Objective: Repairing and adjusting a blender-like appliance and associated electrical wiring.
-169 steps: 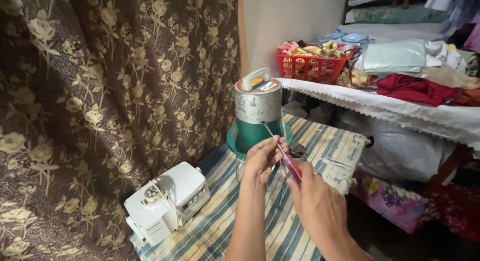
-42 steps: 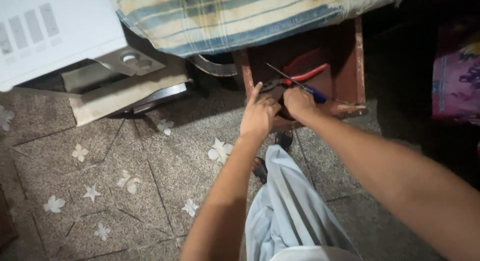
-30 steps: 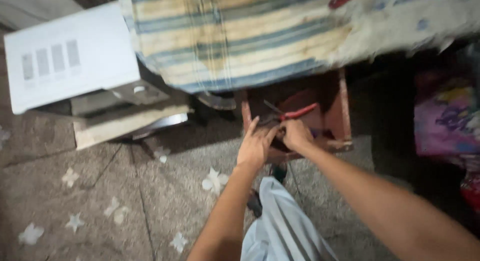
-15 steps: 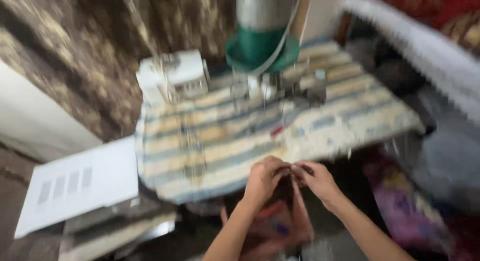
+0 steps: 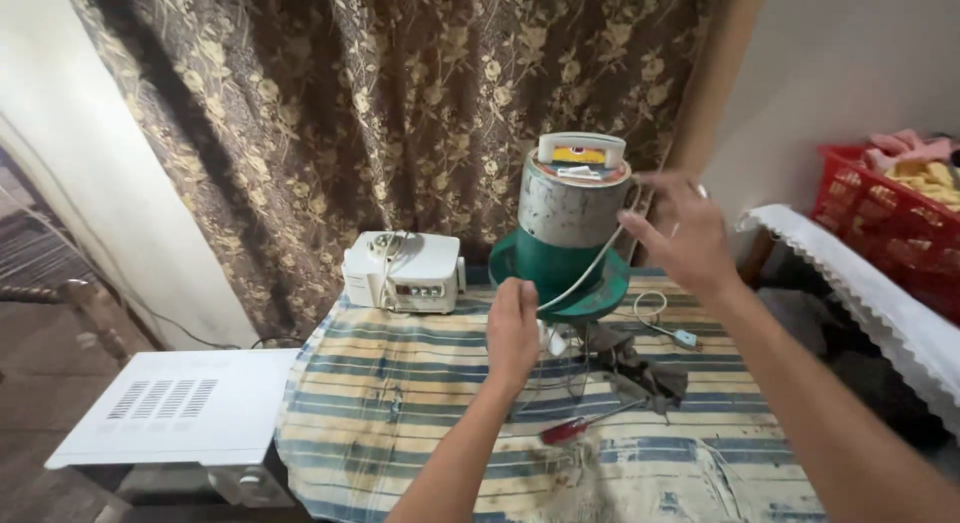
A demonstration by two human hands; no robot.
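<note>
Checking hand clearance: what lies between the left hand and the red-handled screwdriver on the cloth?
Head view: only bare striped cloth between the left hand and the screwdriver.

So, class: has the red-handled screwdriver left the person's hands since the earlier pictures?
Yes. The red-handled screwdriver now lies on the striped cloth in front of the green-based appliance, clear of both the left hand and the right hand.

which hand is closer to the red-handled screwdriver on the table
Left. The left hand is just above and left of the screwdriver, near the white cord. The right hand is raised higher, beside the metal can.
</note>
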